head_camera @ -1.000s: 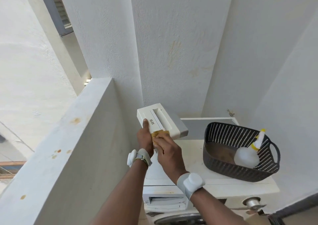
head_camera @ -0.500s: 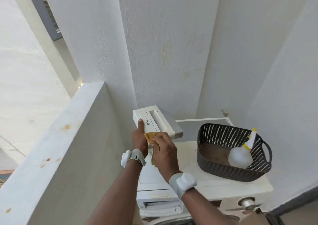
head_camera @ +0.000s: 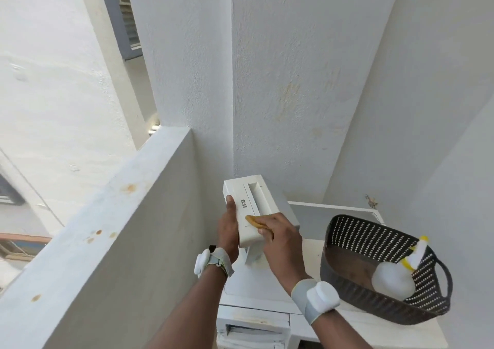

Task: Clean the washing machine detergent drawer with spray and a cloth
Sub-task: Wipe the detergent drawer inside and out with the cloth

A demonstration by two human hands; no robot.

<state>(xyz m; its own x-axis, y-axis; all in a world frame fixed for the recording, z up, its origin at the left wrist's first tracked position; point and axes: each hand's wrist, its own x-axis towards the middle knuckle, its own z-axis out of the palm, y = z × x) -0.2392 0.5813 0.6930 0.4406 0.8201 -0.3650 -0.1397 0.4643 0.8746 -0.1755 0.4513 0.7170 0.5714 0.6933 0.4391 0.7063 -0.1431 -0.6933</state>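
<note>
The white detergent drawer (head_camera: 251, 196) is out of the machine and held up in the air, its front panel with dark lettering facing me. My left hand (head_camera: 228, 231) grips its left side, thumb along the front. My right hand (head_camera: 280, 237) presses a yellow cloth (head_camera: 254, 221) against the lower front of the drawer. A white spray bottle (head_camera: 393, 282) with a yellow-trimmed nozzle lies inside the dark perforated basket (head_camera: 347, 231) on the right.
The basket stands on top of the white washing machine (head_camera: 315, 257), whose empty drawer slot (head_camera: 251, 330) shows below my arms. A low white parapet wall (head_camera: 107, 228) runs along the left. Plastered walls close in behind and on the right.
My right hand with the cloth has slid along the drawer's front panel. The head view has shifted a little; the left hand keeps the same grip.
</note>
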